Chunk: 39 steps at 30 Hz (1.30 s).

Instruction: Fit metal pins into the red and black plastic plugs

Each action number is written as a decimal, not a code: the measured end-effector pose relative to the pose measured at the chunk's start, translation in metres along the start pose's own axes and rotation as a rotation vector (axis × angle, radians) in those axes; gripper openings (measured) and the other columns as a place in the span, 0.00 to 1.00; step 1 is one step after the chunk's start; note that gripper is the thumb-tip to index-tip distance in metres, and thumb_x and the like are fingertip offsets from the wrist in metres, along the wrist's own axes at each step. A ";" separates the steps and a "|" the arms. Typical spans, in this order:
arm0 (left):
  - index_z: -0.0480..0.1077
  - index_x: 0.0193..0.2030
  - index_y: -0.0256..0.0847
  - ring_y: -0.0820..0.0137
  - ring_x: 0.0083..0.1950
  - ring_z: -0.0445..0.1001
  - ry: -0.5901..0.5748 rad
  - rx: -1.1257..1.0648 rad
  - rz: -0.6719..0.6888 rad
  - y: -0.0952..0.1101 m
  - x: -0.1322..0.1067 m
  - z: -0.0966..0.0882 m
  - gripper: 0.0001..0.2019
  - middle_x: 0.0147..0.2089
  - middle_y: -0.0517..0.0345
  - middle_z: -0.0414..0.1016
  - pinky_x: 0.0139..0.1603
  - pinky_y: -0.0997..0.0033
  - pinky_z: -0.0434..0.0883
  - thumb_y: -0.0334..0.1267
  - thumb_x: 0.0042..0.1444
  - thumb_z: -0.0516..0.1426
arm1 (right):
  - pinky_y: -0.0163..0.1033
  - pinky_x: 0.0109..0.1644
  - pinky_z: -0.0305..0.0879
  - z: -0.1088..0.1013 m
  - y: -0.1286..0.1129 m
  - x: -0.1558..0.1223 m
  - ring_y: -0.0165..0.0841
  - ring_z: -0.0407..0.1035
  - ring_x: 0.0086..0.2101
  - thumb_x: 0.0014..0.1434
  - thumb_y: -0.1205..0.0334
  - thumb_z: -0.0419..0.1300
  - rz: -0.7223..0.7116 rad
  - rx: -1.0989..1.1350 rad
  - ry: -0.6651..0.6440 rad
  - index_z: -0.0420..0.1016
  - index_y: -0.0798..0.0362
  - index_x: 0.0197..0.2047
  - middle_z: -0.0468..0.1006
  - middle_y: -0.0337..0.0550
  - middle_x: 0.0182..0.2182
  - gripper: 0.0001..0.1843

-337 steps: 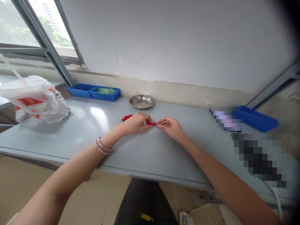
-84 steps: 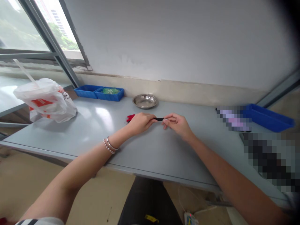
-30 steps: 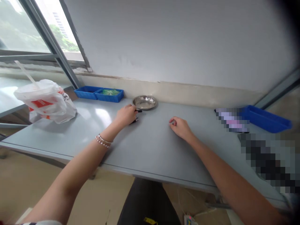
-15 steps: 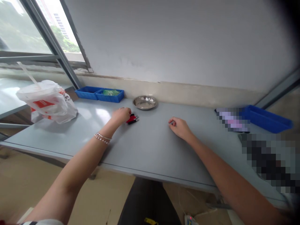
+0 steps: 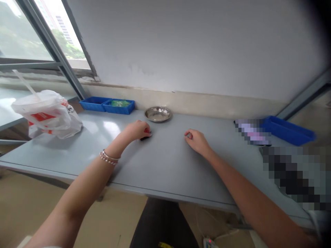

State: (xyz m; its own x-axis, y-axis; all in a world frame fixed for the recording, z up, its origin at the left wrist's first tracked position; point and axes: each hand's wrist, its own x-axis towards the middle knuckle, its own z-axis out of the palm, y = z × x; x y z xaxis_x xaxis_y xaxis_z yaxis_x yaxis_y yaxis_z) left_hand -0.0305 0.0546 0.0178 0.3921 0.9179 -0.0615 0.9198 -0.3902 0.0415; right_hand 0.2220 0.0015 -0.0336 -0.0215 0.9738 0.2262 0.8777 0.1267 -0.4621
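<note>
Open grey tabletop [image 5: 165,165] stretches from both hands to its near edge. The left hand [image 5: 136,130] curls over small red and black plastic pieces [image 5: 145,138], near the round steel dish [image 5: 158,114]; its grip is hidden. The right hand [image 5: 198,141] rests loosely curled, well apart; whether it holds anything cannot be told.

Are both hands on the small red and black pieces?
No, only the left hand covers the pieces; the right hand rests apart on the table.
</note>
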 end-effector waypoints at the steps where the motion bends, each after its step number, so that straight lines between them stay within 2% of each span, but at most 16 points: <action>1: 0.71 0.31 0.45 0.61 0.37 0.68 -0.017 0.024 -0.004 0.002 -0.001 0.000 0.09 0.29 0.53 0.71 0.29 0.71 0.62 0.45 0.46 0.54 | 0.33 0.31 0.56 0.000 0.000 0.000 0.29 0.62 0.25 0.49 0.69 0.52 0.001 -0.002 0.005 0.71 0.56 0.34 0.68 0.41 0.23 0.08; 5: 0.70 0.28 0.42 0.60 0.34 0.69 -0.060 0.148 0.014 0.010 -0.008 -0.001 0.07 0.29 0.51 0.70 0.28 0.70 0.61 0.41 0.45 0.55 | 0.33 0.32 0.57 0.003 0.002 0.001 0.28 0.62 0.25 0.49 0.69 0.52 -0.009 0.004 0.023 0.70 0.55 0.33 0.69 0.40 0.23 0.08; 9: 0.68 0.26 0.39 0.64 0.29 0.68 -0.061 0.218 0.045 0.019 -0.017 -0.005 0.06 0.30 0.49 0.70 0.25 0.71 0.59 0.37 0.46 0.52 | 0.34 0.34 0.57 0.005 0.004 0.002 0.29 0.63 0.27 0.50 0.68 0.52 -0.039 0.034 0.045 0.70 0.55 0.33 0.69 0.40 0.24 0.07; 12: 0.68 0.26 0.39 0.66 0.27 0.67 -0.007 0.167 0.110 0.026 -0.018 -0.006 0.07 0.28 0.51 0.70 0.24 0.72 0.58 0.39 0.47 0.52 | 0.34 0.34 0.57 0.003 0.000 0.001 0.29 0.63 0.28 0.52 0.65 0.52 -0.066 0.093 0.067 0.70 0.54 0.32 0.70 0.40 0.25 0.06; 14: 0.69 0.29 0.40 0.67 0.28 0.68 0.044 0.066 0.204 0.032 -0.018 -0.004 0.08 0.26 0.53 0.71 0.25 0.73 0.58 0.41 0.47 0.52 | 0.33 0.33 0.56 0.000 -0.006 -0.001 0.28 0.62 0.27 0.53 0.61 0.52 -0.112 0.181 0.049 0.69 0.54 0.32 0.70 0.39 0.25 0.07; 18: 0.68 0.35 0.39 0.70 0.29 0.68 0.160 -0.112 0.405 0.048 -0.017 0.005 0.10 0.27 0.56 0.72 0.28 0.75 0.60 0.42 0.51 0.51 | 0.31 0.26 0.52 -0.004 -0.022 -0.011 0.25 0.56 0.22 0.57 0.53 0.48 -0.210 0.381 -0.098 0.67 0.53 0.31 0.65 0.34 0.21 0.14; 23: 0.67 0.36 0.38 0.73 0.28 0.67 0.274 -0.163 0.555 0.061 -0.021 0.016 0.12 0.30 0.56 0.71 0.28 0.76 0.60 0.42 0.56 0.48 | 0.31 0.26 0.50 -0.003 -0.030 -0.016 0.25 0.53 0.22 0.59 0.52 0.44 -0.256 0.455 -0.191 0.60 0.54 0.23 0.58 0.33 0.18 0.18; 26: 0.67 0.39 0.38 0.72 0.29 0.68 0.316 -0.181 0.565 0.059 -0.020 0.019 0.13 0.33 0.55 0.72 0.30 0.75 0.61 0.43 0.57 0.47 | 0.31 0.27 0.51 -0.003 -0.029 -0.015 0.25 0.54 0.22 0.59 0.52 0.44 -0.244 0.471 -0.174 0.59 0.54 0.22 0.59 0.34 0.18 0.19; 29: 0.67 0.40 0.39 0.71 0.32 0.70 0.342 -0.170 0.520 0.055 -0.017 0.021 0.15 0.34 0.53 0.73 0.32 0.74 0.62 0.46 0.56 0.48 | 0.31 0.27 0.51 -0.004 -0.027 -0.013 0.25 0.54 0.22 0.59 0.52 0.44 -0.219 0.487 -0.124 0.58 0.53 0.21 0.59 0.34 0.18 0.19; 33: 0.69 0.40 0.38 0.69 0.29 0.70 0.348 -0.151 0.481 0.053 -0.014 0.022 0.17 0.29 0.53 0.73 0.29 0.73 0.62 0.48 0.56 0.48 | 0.31 0.25 0.50 -0.004 -0.026 -0.011 0.25 0.53 0.20 0.58 0.52 0.44 -0.203 0.487 -0.069 0.58 0.53 0.21 0.58 0.33 0.17 0.19; 39: 0.70 0.39 0.37 0.70 0.27 0.69 0.294 -0.164 0.503 0.054 -0.014 0.019 0.16 0.27 0.53 0.72 0.27 0.74 0.60 0.44 0.58 0.46 | 0.31 0.25 0.48 -0.005 -0.027 -0.013 0.25 0.50 0.20 0.58 0.56 0.45 -0.248 0.458 -0.022 0.54 0.52 0.20 0.54 0.32 0.17 0.17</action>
State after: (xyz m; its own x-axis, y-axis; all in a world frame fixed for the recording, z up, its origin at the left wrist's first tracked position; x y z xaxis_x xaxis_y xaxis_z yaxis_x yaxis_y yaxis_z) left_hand 0.0138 0.0192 0.0017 0.7362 0.6148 0.2829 0.5997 -0.7864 0.1483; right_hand 0.2011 -0.0154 -0.0201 -0.2166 0.9073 0.3603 0.5455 0.4186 -0.7261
